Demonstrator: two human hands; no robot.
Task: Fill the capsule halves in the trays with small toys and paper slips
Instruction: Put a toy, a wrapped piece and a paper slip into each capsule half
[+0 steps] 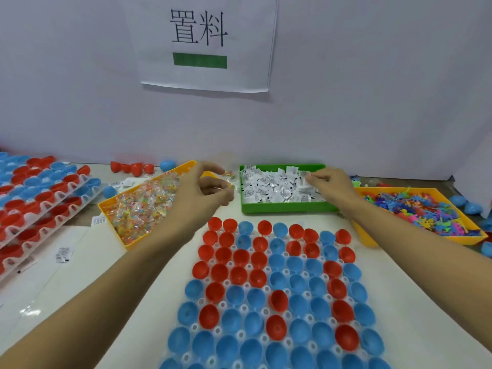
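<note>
Left hand (206, 187) pinches a packet left of green bin (282, 207); right hand (328, 183) pinches slips (274, 190) inside it, both stocking up for capsules (269, 283) in front of the bin.

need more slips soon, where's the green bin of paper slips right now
In the head view the green bin sits just past the capsule tray, right of centre, between the two yellow bins; the right hand is reaching into it.

Bright, even overhead light, soft shadows; wide-angle bending and blur toward the edges.
</note>
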